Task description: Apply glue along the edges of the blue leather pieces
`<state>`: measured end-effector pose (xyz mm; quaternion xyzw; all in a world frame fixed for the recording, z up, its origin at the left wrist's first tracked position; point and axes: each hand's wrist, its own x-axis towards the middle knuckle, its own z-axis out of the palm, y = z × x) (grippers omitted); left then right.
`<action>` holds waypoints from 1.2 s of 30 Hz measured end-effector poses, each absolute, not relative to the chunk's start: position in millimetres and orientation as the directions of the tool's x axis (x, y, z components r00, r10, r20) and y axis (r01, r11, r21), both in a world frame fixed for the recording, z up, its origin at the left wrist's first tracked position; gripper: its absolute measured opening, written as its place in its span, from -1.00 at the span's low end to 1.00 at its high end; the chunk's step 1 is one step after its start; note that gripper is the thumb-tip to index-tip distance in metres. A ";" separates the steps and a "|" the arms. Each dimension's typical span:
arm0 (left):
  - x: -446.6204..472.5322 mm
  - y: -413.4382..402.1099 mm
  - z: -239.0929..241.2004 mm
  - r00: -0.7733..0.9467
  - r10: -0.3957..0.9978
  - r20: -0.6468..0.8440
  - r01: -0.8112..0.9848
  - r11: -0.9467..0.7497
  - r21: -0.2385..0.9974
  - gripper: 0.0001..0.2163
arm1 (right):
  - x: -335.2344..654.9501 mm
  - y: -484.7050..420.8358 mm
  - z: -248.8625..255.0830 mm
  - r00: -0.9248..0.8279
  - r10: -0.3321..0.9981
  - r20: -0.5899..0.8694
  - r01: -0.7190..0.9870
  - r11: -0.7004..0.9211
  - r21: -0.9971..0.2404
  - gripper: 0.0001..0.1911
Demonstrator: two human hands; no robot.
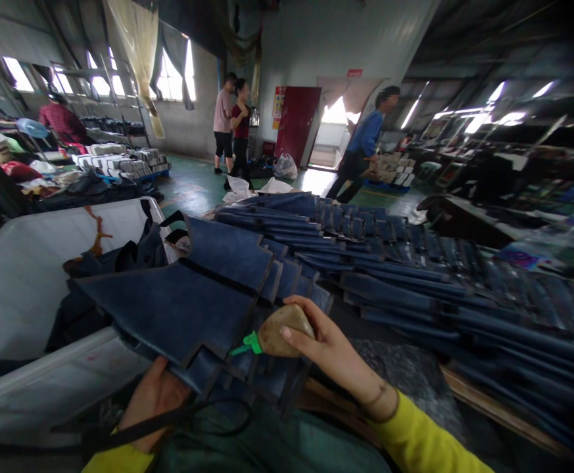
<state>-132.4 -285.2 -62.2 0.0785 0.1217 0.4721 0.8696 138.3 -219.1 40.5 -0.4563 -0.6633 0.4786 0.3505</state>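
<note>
My right hand [311, 332] is wrapped round a brownish squeeze bottle [279, 330] with a green nozzle. The nozzle [247, 344] points left and down at the edge of a dark blue fabric piece [178, 312] with grey binding. That piece lies slanted over other blue pieces, across the rim of a white bin. Its near edge is gripped by my left hand [156, 394], fingers partly hidden under the fabric. A black strap crosses in front of my left wrist. Whether the nozzle touches the fabric I cannot tell.
A white bin [25, 263] holding dark pieces stands at the left. Stacks of folded blue pieces [405, 289] spread to the right. Two people [232, 121] stand near a red door [296, 125]; a person in blue [365, 138] walks by. White bundles [123, 161] lie behind.
</note>
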 end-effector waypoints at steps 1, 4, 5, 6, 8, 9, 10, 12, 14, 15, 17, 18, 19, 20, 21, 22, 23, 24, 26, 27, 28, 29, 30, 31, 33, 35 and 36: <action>-132.1 -285.0 -62.2 0.591 0.799 -0.109 -0.777 0.600 0.190 -0.58 | 137.7 -221.2 40.3 -0.336 0.942 0.025 0.259 0.118 -0.959 -0.53; -130.0 -287.6 -64.0 0.598 0.798 -0.077 -0.793 0.603 0.085 -0.65 | 135.9 -226.6 39.5 -0.343 0.939 0.003 0.218 0.083 -0.972 -0.54; -129.2 -289.0 -65.1 0.565 0.821 -0.084 -0.820 0.570 0.058 -0.69 | 135.4 -228.0 38.9 -0.347 0.938 -0.003 0.204 0.073 -0.976 -0.54; -128.5 -290.2 -66.1 0.531 0.842 -0.093 -0.844 0.535 0.027 -0.71 | 134.9 -229.1 38.0 -0.351 0.936 -0.006 0.193 0.066 -0.979 -0.53; -128.6 -291.4 -67.7 0.494 0.861 -0.120 -0.869 0.493 -0.046 -0.70 | 134.0 -230.9 35.7 -0.352 0.936 -0.001 0.181 0.067 -0.981 -0.52; -129.5 -291.1 -68.1 0.494 0.859 -0.135 -0.870 0.486 -0.086 -0.70 | 133.6 -231.7 34.6 -0.351 0.936 0.006 0.180 0.074 -0.981 -0.52; -130.9 -290.4 -68.3 0.507 0.849 -0.149 -0.861 0.492 -0.131 -0.71 | 133.3 -232.5 33.4 -0.350 0.936 0.018 0.183 0.087 -0.979 -0.51; -134.4 -288.4 -68.8 0.564 0.808 -0.171 -0.820 0.524 -0.229 -0.73 | 132.7 -234.3 31.4 -0.350 0.935 0.058 0.201 0.135 -0.970 -0.51; -138.0 -287.4 -70.8 0.612 0.771 -0.177 -0.779 0.548 -0.303 -0.71 | 132.4 -236.3 29.7 -0.359 0.926 0.118 0.234 0.211 -0.949 -0.51; -139.4 -287.5 -72.9 0.602 0.776 -0.189 -0.789 0.541 -0.292 -0.70 | 132.5 -237.1 29.0 -0.365 0.918 0.156 0.255 0.260 -0.931 -0.51; -141.4 -289.0 -79.3 0.481 0.844 -0.236 -0.877 0.465 -0.123 -0.67 | 133.1 -238.1 27.6 -0.376 0.893 0.248 0.306 0.372 -0.876 -0.50; -142.1 -289.8 -83.3 0.382 0.888 -0.256 -0.915 0.402 0.026 -0.66 | 133.6 -238.3 27.1 -0.383 0.873 0.300 0.334 0.434 -0.836 -0.49; -142.6 -290.6 -87.4 0.286 0.922 -0.263 -0.922 0.339 0.185 -0.64 | 134.3 -238.3 26.8 -0.392 0.849 0.353 0.361 0.495 -0.790 -0.47; -143.0 -291.1 -91.1 0.208 0.944 -0.258 -0.900 0.287 0.328 -0.63 | 135.2 -238.0 26.8 -0.405 0.822 0.401 0.385 0.551 -0.740 -0.45; -143.3 -291.3 -94.2 0.161 0.955 -0.248 -0.866 0.257 0.429 -0.62 | 136.1 -237.7 26.9 -0.421 0.794 0.438 0.405 0.597 -0.693 -0.44; -143.4 -291.2 -96.2 0.140 0.960 -0.241 -0.835 0.245 0.492 -0.62 | 137.1 -237.3 27.3 -0.439 0.770 0.464 0.420 0.632 -0.651 -0.43; -143.2 -290.9 -97.0 0.135 0.962 -0.237 -0.815 0.244 0.525 -0.61 | 138.2 -236.9 27.8 -0.456 0.749 0.480 0.434 0.658 -0.615 -0.42; -142.7 -290.4 -96.6 0.138 0.962 -0.236 -0.806 0.247 0.538 -0.61 | 139.2 -236.3 28.4 -0.472 0.734 0.489 0.447 0.677 -0.585 -0.42; -140.7 -289.5 -93.0 0.143 0.960 -0.241 -0.813 0.253 0.525 -0.60 | 141.0 -234.9 29.5 -0.494 0.717 0.491 0.476 0.696 -0.537 -0.43; -139.4 -289.2 -90.5 0.145 0.959 -0.244 -0.820 0.255 0.513 -0.59 | 141.9 -234.0 29.9 -0.502 0.712 0.490 0.490 0.702 -0.518 -0.44; -138.2 -289.2 -88.0 0.147 0.958 -0.245 -0.826 0.255 0.503 -0.58 | 142.6 -232.7 30.2 -0.508 0.708 0.490 0.502 0.706 -0.500 -0.44; -137.2 -289.4 -85.9 0.147 0.959 -0.244 -0.831 0.253 0.495 -0.58 | 143.4 -231.2 30.6 -0.512 0.704 0.492 0.511 0.710 -0.484 -0.45; -136.5 -289.7 -84.3 0.147 0.959 -0.241 -0.835 0.251 0.489 -0.58 | 144.0 -229.5 31.1 -0.515 0.701 0.494 0.520 0.713 -0.470 -0.45; -136.4 -290.2 -83.5 0.149 0.959 -0.240 -0.837 0.252 0.485 -0.58 | 144.7 -227.4 31.7 -0.518 0.696 0.497 0.528 0.717 -0.454 -0.45; -137.5 -291.0 -84.4 0.159 0.958 -0.239 -0.838 0.259 0.481 -0.58 | 146.0 -223.0 33.4 -0.526 0.686 0.503 0.541 0.726 -0.425 -0.45; -139.9 -291.5 -87.9 0.164 0.957 -0.237 -0.839 0.262 0.476 -0.56 | 147.1 -219.1 35.5 -0.527 0.677 0.513 0.549 0.732 -0.403 -0.46; -141.1 -291.7 -90.3 0.165 0.957 -0.237 -0.841 0.262 0.474 -0.55 | 147.5 -217.8 36.5 -0.523 0.677 0.518 0.553 0.732 -0.398 -0.46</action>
